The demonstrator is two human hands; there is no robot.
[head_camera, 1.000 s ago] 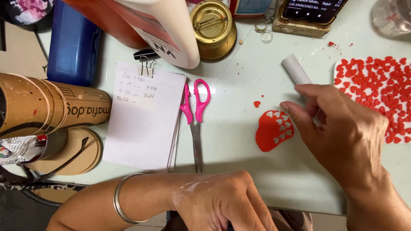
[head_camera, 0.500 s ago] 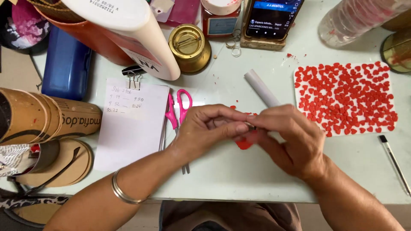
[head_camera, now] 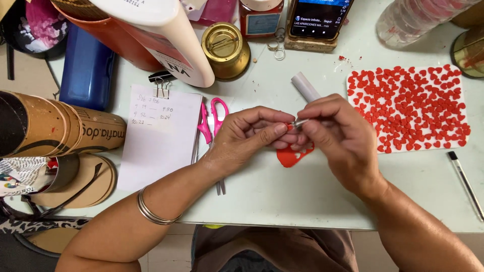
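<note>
Nearest the body, both hands meet over the pale table (head_camera: 282, 201). The left hand (head_camera: 247, 138) has its fingers pinched narrow on a small red bit at the tip of a thin white tool (head_camera: 306, 86), and the right hand (head_camera: 338, 136) is closed around that tool, whose free end sticks out toward 11 o'clock. Just under the fingers, touching the table, lies a red sheet (head_camera: 292, 156) with holes cut in it. A metal bangle (head_camera: 148, 211) sits on the left wrist.

At 9 o'clock of the hands, pink-handled scissors (head_camera: 214, 118) lie partly under the left hand, beside a white notepad (head_camera: 159, 136) held by a black clip. At 3 o'clock a white mat (head_camera: 408, 108) is covered with many small red hearts, and a pen (head_camera: 466, 184) lies at 4 o'clock.

Farther off, at 12 o'clock, stand a brass lid (head_camera: 225, 50), a jar and a phone (head_camera: 320, 20). At 10 o'clock are a big white bottle (head_camera: 166, 35) and cardboard tubes (head_camera: 60, 128).
</note>
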